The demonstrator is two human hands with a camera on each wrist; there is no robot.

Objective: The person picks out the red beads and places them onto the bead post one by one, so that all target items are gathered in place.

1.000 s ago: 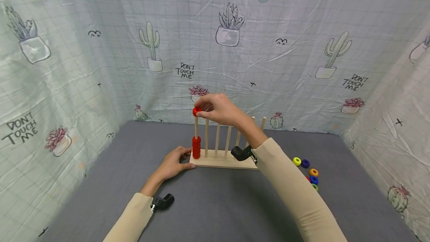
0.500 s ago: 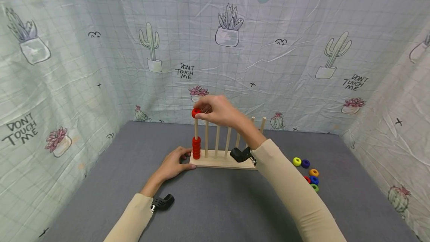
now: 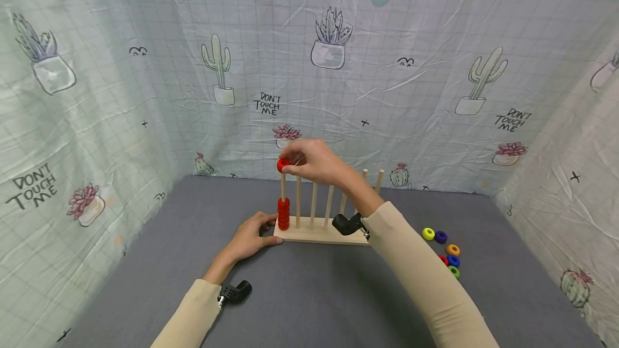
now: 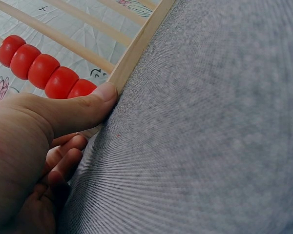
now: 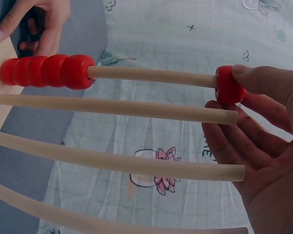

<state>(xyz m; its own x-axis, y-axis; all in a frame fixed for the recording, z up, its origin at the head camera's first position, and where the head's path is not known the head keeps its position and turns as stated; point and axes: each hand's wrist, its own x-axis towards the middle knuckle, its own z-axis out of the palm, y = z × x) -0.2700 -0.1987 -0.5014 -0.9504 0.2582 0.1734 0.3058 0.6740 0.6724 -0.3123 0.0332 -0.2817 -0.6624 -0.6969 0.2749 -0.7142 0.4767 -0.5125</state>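
Note:
My right hand (image 3: 316, 162) pinches a red bead (image 5: 228, 85) between thumb and fingers at the top of the leftmost peg. In the right wrist view the peg (image 5: 151, 75) runs into the bead's hole. Lower on that peg, several red beads (image 3: 283, 214) form a stack down at the wooden base (image 3: 321, 232). My left hand (image 3: 249, 236) grips the left end of this base. Its thumb lies on the front edge in the left wrist view, with other fingers behind; their tips are partly hidden. Bare pegs (image 3: 313, 203) stand to the right of the stack.
On the grey table (image 3: 309, 289), right of the rack, lie a yellow bead (image 3: 428, 234), a purple bead (image 3: 440, 237), an orange bead (image 3: 453, 250), a blue bead (image 3: 453, 261) and a green bead (image 3: 453, 272). A red bead is partly hidden by the right sleeve (image 3: 425, 267). Printed curtains (image 3: 411, 95) surround the table.
The right hand and its red bead have come down very slightly along the leftmost peg. The left hand keeps its hold on the base.

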